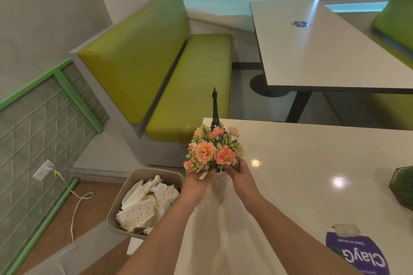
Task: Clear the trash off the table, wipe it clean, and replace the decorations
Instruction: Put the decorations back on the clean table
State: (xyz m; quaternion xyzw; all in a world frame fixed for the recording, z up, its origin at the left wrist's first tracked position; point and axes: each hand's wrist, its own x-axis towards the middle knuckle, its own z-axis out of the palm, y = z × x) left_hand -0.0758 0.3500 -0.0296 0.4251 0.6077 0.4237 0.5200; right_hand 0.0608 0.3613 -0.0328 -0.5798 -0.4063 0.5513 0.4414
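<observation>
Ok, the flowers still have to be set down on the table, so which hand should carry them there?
Probably the right hand. It already sits over the table and grips the flower pot from that side, while the left hand hangs past the edge, above the trash bin.

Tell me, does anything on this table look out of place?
Nothing stands out. Both hands hold the flower pot upright near the table corner, with the tower model standing behind it.
</observation>
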